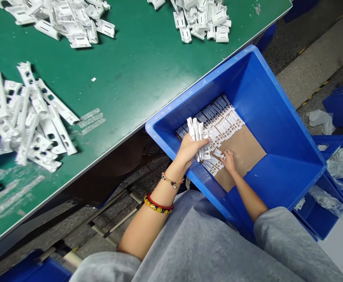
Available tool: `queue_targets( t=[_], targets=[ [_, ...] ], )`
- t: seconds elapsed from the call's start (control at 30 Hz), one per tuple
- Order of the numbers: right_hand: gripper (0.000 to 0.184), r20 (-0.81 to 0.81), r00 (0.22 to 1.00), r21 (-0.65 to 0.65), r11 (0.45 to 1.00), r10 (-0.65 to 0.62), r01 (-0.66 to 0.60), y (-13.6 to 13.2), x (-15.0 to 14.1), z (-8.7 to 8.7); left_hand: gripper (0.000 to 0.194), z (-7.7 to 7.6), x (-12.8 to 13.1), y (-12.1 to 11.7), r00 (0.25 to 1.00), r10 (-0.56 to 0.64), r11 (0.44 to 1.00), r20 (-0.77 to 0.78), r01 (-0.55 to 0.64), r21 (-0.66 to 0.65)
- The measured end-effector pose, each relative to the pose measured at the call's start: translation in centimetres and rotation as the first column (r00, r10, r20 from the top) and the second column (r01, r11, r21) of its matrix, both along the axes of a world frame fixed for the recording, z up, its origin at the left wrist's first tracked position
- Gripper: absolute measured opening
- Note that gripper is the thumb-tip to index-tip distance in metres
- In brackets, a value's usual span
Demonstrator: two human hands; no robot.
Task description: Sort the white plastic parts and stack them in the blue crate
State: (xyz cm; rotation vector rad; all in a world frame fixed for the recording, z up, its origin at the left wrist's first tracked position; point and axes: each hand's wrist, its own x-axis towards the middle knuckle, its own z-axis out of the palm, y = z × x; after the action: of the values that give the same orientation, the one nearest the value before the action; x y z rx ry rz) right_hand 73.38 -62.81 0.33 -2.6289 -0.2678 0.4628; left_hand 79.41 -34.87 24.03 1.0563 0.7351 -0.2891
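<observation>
The left hand clasps a bundle of white plastic brackets above a blue crate's floor, fingers closed around it. The right hand rests bunched fingers on flat white strips laid over brown cardboard; any pinch cannot be told. More brackets lie heaped on the green counter.

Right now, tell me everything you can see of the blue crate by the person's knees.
The blue plastic crate is an open, tapered bin with a raised rim, tilted, its far corner beside the green bench. Brown cardboard lines its floor, under rows of white perforated strips. The left hand reaches in over the rim gripping white parts, and the right hand touches the strips.
</observation>
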Motion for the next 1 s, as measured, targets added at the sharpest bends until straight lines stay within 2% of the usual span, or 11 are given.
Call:
queue_targets(
  t=[0.2, 0.37, 0.6, 0.67, 0.83, 1.0],
  targets=[
    [0.008, 0.009, 1.000, -0.048, 0.999, -0.016, 0.016, 0.6, -0.5, 0.1, 0.034, 0.0, 0.0, 0.0, 1.000, -0.001, 1.000, 0.002, 0.001, -0.001],
    [0.011, 0.015, 1.000, -0.091, 0.996, -0.002, 0.004, 1.1, -1.1, 1.3, 0.033, -0.1, 0.1, 0.0, 1.000, -0.003, 1.000, 0.003, 0.003, 0.005],
    [0.008, -0.066, 0.970, -0.008, 0.972, 0.232, -0.233, 2.8, -4.1, 3.0, 0.033, 0.1, 0.1, -0.1, 1.000, 0.001, 1.000, 0.005, -0.001, 0.005],
    [0.011, -0.066, 0.974, -0.018, 0.976, 0.215, -0.217, 3.2, -4.8, 3.0, 0.034, 0.1, 0.1, -0.1, 1.000, -0.001, 1.000, 0.001, 0.001, 0.008],
    [0.016, -0.030, 0.997, -0.077, 0.994, 0.075, -0.077, 3.4, -5.2, 2.4, 0.035, 0.0, 0.0, -0.1, 1.000, -0.003, 1.000, -0.002, 0.003, 0.006],
    [0.015, -0.021, 0.999, -0.074, 0.997, 0.030, -0.031, 3.5, -5.3, 1.8, 0.035, 0.2, 0.1, 0.0, 1.000, -0.006, 1.000, -0.006, 0.006, -0.010]
  ],
)
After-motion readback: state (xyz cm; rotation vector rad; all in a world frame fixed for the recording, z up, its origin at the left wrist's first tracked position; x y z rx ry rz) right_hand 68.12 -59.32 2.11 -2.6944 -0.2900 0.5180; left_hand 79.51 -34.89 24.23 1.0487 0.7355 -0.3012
